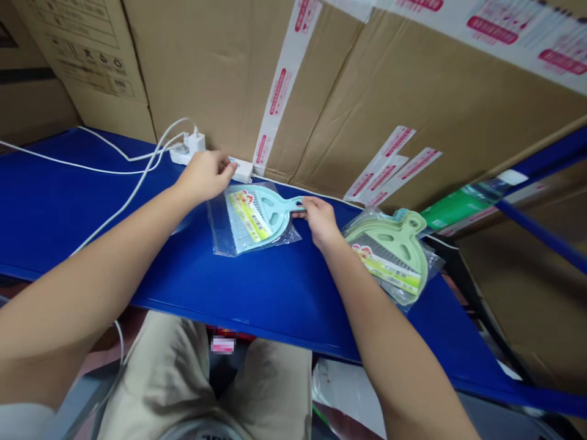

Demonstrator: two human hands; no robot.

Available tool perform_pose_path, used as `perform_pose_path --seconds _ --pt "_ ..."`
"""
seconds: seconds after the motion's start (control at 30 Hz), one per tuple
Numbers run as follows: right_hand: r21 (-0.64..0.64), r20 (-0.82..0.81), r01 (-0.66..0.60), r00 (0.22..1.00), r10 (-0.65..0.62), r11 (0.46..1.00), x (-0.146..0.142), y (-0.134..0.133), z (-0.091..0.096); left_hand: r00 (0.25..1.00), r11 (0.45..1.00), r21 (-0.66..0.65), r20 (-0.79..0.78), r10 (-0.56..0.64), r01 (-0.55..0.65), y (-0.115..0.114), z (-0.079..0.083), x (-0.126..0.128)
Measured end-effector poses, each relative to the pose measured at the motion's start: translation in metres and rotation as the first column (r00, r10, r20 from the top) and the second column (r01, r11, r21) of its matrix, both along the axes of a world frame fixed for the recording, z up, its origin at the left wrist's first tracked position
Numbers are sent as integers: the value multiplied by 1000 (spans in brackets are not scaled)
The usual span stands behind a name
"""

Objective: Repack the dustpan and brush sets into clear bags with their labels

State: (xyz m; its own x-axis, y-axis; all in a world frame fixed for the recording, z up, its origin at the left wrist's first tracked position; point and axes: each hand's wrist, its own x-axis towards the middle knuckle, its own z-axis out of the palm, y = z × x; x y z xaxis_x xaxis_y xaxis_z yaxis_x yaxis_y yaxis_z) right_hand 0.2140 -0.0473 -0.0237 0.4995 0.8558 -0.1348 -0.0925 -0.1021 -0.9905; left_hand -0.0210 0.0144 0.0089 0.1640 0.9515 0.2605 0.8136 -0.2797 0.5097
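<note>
On the blue tabletop lies a light blue dustpan (pixel 276 225) in a clear plastic bag, with a yellow-green label and a brush partly visible inside. My right hand (pixel 320 221) is closed on its handle end. Above the bag's upper left edge, beside a white power strip (pixel 243 170), is my left hand (pixel 206 175). Its fingers are curled toward the thumb; whether they pinch anything does not show. Right of my right hand sits a stack of bagged dustpans, a light green dustpan (pixel 415 244) on top, with pale blue edges behind it.
White cables (pixel 137 183) run left from the plugs. A large taped cardboard box (pixel 220 73) stands along the back of the blue table (pixel 257 293). A green bottle (pixel 465 205) lies at the right, near a blue metal bar (pixel 545 235).
</note>
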Motion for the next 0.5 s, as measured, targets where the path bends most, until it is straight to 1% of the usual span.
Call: perform_pose_path --seconds 0.1,0.2,0.23,0.3,0.37,0.4,0.47,0.5 --pt "18 -104 124 987 -122 992 1 1 1 998 995 -102 68 -5 12 -3 -4 7" --pt "25 -175 191 967 -183 981 1 2 1 991 980 -199 133 5 22 -6 -4 15" --pt "26 -187 202 963 -194 979 1 2 1 988 967 -253 153 9 30 -7 -4 16" --pt "37 -194 210 961 -199 977 1 4 -1 973 916 -394 232 13 81 -9 -4 18" --pt "54 -191 214 961 -200 975 1 5 -3 928 852 -494 373 23 177 -9 -5 20" --pt "58 -188 213 962 -199 975 1 5 -4 891 830 -511 452 39 222 -10 -6 21" --pt "53 -191 185 966 -172 981 1 4 -5 811 816 -511 577 93 269 -10 -9 25" --pt "52 -190 153 972 -140 987 1 2 -5 774 812 -513 621 125 280 -11 -10 28"
